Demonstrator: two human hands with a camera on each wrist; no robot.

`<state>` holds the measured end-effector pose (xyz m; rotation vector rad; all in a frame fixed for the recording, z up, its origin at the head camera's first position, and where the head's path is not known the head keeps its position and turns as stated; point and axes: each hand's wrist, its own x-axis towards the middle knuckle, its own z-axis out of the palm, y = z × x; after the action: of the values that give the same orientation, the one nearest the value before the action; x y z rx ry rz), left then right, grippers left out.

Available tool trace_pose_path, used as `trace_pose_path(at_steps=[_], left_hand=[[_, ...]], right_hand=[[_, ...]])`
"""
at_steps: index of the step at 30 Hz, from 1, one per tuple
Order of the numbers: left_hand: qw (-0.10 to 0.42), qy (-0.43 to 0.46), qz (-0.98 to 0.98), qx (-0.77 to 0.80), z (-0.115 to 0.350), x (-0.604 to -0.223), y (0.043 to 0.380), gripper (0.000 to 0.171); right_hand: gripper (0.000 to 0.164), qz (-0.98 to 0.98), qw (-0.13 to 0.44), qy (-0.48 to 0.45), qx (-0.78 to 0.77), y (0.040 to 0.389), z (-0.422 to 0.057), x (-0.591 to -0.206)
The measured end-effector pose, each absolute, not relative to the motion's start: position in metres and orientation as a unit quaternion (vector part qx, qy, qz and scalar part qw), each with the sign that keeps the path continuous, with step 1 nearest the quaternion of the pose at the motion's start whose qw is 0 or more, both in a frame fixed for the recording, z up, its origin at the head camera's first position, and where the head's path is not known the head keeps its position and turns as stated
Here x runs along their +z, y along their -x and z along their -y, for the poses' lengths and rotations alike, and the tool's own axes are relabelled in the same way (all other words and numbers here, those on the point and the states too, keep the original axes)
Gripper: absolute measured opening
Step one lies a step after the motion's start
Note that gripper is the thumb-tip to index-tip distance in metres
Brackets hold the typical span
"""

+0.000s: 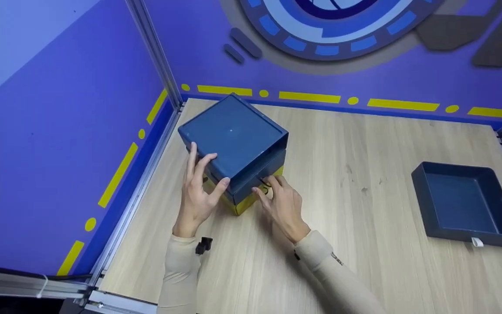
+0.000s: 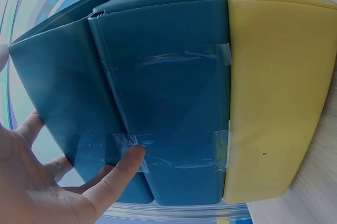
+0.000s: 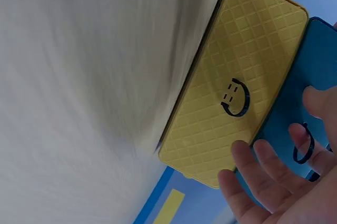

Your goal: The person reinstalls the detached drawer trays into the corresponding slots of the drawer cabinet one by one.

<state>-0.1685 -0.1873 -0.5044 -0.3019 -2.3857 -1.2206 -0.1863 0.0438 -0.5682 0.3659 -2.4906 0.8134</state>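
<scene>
A stack of boxes stands at the table's left: a dark blue box [image 1: 233, 135] on top with a gap along its front, a dark blue drawer [image 2: 168, 92] in the middle, and a yellow drawer [image 3: 231, 87] at the bottom. My left hand [image 1: 198, 187] has its fingers spread against the upper blue box's left side and corner. At the middle drawer's front, my right hand [image 1: 282, 205] holds a black loop pull [image 3: 304, 153] with thumb and index finger. Its other fingers are spread in front of the yellow drawer, which has its own black loop [image 3: 243, 100].
An open dark blue tray [image 1: 460, 196] with a white tab [image 1: 476, 242] lies at the right of the wooden table [image 1: 355, 261]. Purple panels [image 1: 116, 78] with metal frame posts stand at the left and back. Clear tape [image 2: 184, 150] covers parts of the boxes' side.
</scene>
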Motion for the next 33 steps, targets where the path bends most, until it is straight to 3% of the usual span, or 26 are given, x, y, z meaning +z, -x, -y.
trace_pose_path(at_steps=[8,16,25,33], left_hand=[[0.222,0.107,0.863,-0.441,0.186,-0.502,0.17,0.06],[0.212,0.101,0.864,-0.445,0.186,-0.505,0.169,0.06],[0.217,0.086,0.86,-0.453,0.184,-0.508,0.163,0.061],[0.224,0.094,0.856,-0.457,0.178,-0.505,0.168,0.06]], right_hand=[[0.038,0.908,0.221,-0.145,0.327,0.191,-0.047,-0.566],[0.026,0.871,0.165,-0.165,0.432,0.191,-0.068,-0.563],[0.049,0.908,0.132,-0.168,0.361,0.18,-0.111,-0.553],[0.063,0.944,0.066,-0.126,0.299,0.176,-0.166,-0.537]])
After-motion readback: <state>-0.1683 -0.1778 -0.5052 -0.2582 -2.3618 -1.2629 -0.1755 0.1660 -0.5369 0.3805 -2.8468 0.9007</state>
